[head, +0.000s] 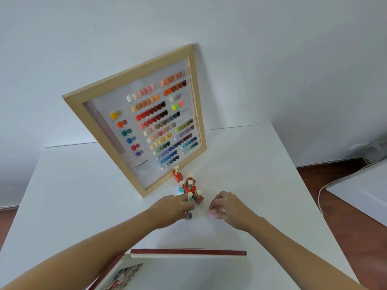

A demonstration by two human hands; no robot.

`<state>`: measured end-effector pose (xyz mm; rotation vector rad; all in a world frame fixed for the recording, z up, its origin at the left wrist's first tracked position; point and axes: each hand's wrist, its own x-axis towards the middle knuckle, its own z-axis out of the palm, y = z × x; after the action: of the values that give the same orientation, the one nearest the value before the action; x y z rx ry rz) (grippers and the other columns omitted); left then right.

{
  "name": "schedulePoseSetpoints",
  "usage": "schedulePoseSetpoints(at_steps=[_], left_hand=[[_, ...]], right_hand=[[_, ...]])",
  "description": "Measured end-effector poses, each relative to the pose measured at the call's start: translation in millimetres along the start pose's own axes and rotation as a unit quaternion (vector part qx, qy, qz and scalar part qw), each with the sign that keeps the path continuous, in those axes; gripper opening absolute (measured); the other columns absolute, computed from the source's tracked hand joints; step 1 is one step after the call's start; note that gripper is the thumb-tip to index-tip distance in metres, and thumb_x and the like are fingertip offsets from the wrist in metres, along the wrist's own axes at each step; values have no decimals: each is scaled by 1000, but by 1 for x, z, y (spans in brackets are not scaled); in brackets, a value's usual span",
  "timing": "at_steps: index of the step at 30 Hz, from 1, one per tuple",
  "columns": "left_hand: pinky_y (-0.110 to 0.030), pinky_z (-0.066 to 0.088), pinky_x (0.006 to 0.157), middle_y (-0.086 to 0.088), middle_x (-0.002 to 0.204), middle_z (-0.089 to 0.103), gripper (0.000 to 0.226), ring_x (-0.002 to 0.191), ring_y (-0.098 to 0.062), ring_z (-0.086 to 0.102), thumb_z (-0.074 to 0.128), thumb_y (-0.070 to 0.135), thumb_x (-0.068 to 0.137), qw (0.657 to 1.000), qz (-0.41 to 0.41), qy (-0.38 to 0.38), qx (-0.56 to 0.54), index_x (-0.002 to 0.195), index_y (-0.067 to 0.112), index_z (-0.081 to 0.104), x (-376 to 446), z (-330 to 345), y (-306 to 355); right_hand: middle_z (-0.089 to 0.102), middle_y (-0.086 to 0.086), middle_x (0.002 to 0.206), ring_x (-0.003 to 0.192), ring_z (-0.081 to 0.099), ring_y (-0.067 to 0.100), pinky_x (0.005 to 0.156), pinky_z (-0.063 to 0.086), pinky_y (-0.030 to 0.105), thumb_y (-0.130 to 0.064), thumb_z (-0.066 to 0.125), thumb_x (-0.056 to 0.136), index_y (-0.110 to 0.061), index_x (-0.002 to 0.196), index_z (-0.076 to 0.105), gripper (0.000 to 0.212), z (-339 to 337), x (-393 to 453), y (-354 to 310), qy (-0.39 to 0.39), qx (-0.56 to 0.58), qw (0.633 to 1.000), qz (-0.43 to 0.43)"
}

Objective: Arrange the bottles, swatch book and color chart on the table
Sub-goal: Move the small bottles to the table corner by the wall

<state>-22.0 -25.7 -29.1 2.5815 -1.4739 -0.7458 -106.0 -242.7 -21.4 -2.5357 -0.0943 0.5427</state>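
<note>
A wooden-framed color chart [134, 114] leans against the wall at the back of the white table [261, 164], its rows of colored nail tips facing me. Several small nail polish bottles with gold caps [190, 186] stand clustered just in front of its lower right corner. My left hand [173, 208] is closed around a dark blue bottle [188, 215] at the near end of the cluster. My right hand [225, 205] hovers just right of the bottles, fingers curled with a faint pink spot at the fingertips. The swatch book [188, 253] lies open at the table's near edge.
Brown floor shows on both sides of the table. A white surface [362, 189] and a thin cable [326, 185] lie to the right. The white wall stands directly behind the table.
</note>
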Motion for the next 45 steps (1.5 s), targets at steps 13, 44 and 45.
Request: schedulePoseSetpoints(at_steps=[13, 44, 45], left_hand=[[-21, 46, 90, -5, 117, 60, 23, 104, -15, 58, 56, 16, 94, 996, 89, -11, 23, 116, 15, 61, 18, -13, 16], [-40, 52, 73, -11, 100, 60, 15, 85, -34, 61, 55, 6, 85, 999, 36, 24, -33, 94, 5, 67, 272, -61, 204], [-40, 52, 73, -12, 101, 60, 15, 85, -35, 61, 55, 8, 86, 999, 32, 27, -31, 95, 4, 66, 275, -61, 204]], right_hand=[[66, 7, 104, 94, 58, 22, 80, 45, 26, -5, 45, 92, -15, 108, 65, 27, -1, -24, 24, 69, -24, 997, -3], [65, 16, 76, 61, 49, 23, 55, 44, 36, -2, 52, 82, 1, 82, 63, 11, -108, -93, 208, 221, 77, 928, 290], [60, 16, 71, 61, 47, 25, 53, 39, 34, -2, 53, 83, 0, 77, 59, 9, -108, -92, 209, 220, 77, 928, 290]])
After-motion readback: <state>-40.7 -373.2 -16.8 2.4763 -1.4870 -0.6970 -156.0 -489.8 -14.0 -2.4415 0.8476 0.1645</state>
